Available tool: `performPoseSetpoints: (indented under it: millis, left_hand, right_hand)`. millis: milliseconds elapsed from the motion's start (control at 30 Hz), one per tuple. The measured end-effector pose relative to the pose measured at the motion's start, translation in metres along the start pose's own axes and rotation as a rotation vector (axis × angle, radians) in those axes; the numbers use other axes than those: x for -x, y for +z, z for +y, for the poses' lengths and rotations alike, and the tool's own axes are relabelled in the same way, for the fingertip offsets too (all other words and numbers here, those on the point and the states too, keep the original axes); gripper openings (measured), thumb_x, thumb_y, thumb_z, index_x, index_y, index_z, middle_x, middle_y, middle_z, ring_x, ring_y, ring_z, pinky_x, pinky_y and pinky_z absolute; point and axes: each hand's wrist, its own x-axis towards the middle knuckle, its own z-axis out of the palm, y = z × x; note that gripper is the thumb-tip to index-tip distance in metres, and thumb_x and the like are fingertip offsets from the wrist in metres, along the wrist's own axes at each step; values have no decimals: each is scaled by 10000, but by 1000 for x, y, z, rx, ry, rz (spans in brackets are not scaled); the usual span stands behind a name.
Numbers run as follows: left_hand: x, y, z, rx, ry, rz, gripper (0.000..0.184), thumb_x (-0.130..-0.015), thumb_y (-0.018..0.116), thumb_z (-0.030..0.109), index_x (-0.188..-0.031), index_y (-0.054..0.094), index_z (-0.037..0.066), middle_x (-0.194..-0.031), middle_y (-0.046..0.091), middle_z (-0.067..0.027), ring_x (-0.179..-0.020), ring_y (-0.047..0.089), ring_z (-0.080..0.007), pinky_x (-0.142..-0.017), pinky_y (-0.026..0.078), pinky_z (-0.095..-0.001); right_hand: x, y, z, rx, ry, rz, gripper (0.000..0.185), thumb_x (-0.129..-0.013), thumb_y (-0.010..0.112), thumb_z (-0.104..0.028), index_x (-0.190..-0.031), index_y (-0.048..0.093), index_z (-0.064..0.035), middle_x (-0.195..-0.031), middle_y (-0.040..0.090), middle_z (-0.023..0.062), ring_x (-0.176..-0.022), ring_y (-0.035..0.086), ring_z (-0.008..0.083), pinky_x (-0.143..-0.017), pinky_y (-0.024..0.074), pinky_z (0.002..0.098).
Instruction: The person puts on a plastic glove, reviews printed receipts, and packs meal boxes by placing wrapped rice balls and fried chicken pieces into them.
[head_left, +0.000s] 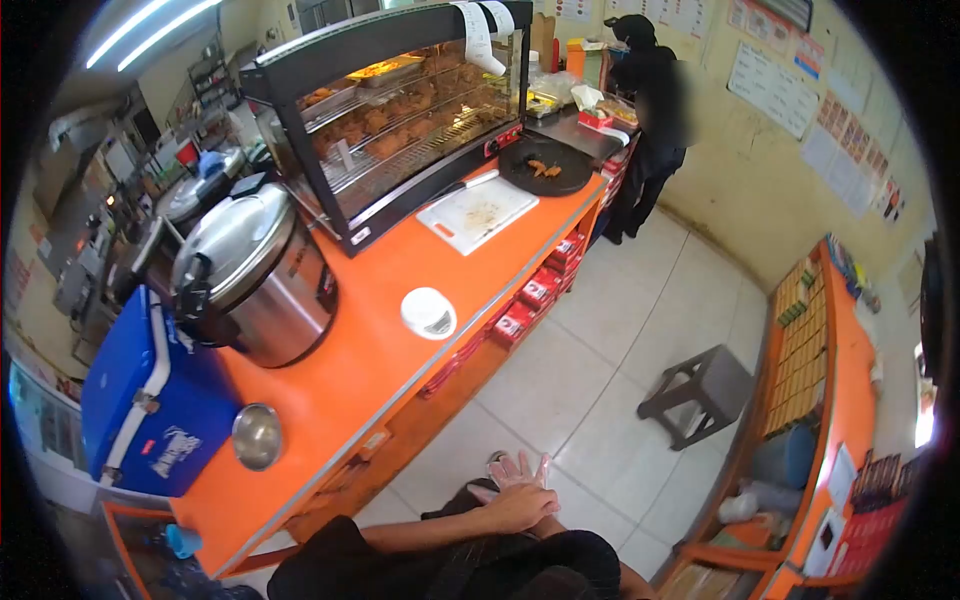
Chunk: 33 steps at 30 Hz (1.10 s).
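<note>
My right hand [517, 469] wears a clear plastic glove, its fingers spread apart and pointing away from me. Across its back and wrist lies my bare left hand [522, 506], fingers closed around the plastic glove [541, 470] near the cuff. Both hands are low in front of my body, above the tiled floor and to the right of the orange counter [370, 320]. My left hand partly hides the glove's lower part.
A heated display case [400, 120] holds fried chicken. On the counter are a white cutting board [478, 218], a knife [465, 185], a dark round tray [545, 167], a white scale [428, 313], a steel bowl [257, 437], a rice cooker [257, 275] and a blue cooler [155, 390]. Behind me stands a stool [700, 392]; a person [645, 115] works farther back.
</note>
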Motion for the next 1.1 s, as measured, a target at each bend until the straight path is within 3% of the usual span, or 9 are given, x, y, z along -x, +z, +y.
performPoseSetpoints:
  millis: [200,267,367,467,667,767,833,867,1100]
  left_hand:
    - [-141,-70,19,154,-37,-223,376,-932,418,356,-871,618,43,-791,633,-217,-745,600,-419,-670,435,-521]
    - [-180,-84,9,114,-42,-219,393,-926,418,373,-867,617,39,-792,635,-222,-746,604,-408,-676,440,-512]
    - [-236,-92,-17,75,9,-150,423,-920,426,409,-858,625,41,-772,633,-225,-723,607,-403,-664,448,-500]
    - [-290,-113,-33,132,-66,-133,431,-925,428,419,-858,632,45,-733,628,-202,-694,606,-385,-667,447,-475]
    - [-379,-211,-29,955,-265,201,325,-937,484,277,-772,532,1,-748,529,13,-745,475,-83,-658,389,-276]
    - [-398,-199,-128,2055,-140,228,225,-922,482,249,-812,547,64,-724,484,-12,-680,439,-102,-617,352,-244]
    - [-420,-232,-104,2127,-345,269,259,-912,459,270,-797,549,57,-796,533,-62,-746,490,-126,-653,413,-267]
    - [-446,-237,-92,2551,267,783,243,-916,458,257,-829,553,51,-806,541,-63,-778,503,-131,-677,417,-262]
    - [-486,-288,-160,2217,-110,482,234,-924,480,261,-882,566,48,-847,559,-36,-823,511,-111,-729,423,-261]
  right_hand:
    - [-109,95,120,-1239,141,184,537,-772,507,-594,-1146,556,-212,-1076,579,65,-1071,509,294,-960,248,594]
    - [-146,-6,130,-498,297,-371,475,-807,517,-539,-1160,551,-222,-1139,545,82,-1132,477,226,-962,308,556]
    - [-171,-45,159,57,126,373,416,-831,518,-482,-1182,559,-262,-1146,566,115,-1090,524,231,-948,365,454]
    - [-222,-54,210,-255,40,293,446,-880,475,-454,-1224,544,-178,-1178,569,138,-1035,569,241,-943,399,367]
    - [-342,-154,347,-1426,85,-5,519,-905,451,-461,-1231,511,-62,-1207,556,132,-1059,553,233,-956,400,353]
    - [-417,-257,365,-1900,83,-262,526,-930,431,-428,-1191,502,23,-1172,565,149,-1059,552,211,-939,415,321]
    - [-431,-297,360,-2044,-183,-595,498,-929,436,-419,-1176,506,7,-1189,548,164,-1062,547,215,-938,416,342]
    - [-441,-296,354,-2118,-411,-739,496,-929,435,-423,-1174,502,3,-1190,541,159,-1070,541,223,-940,415,348]
    - [-511,-292,325,-1943,-886,-1142,442,-932,467,-385,-1168,493,-12,-1081,547,136,-1041,530,206,-931,408,331]
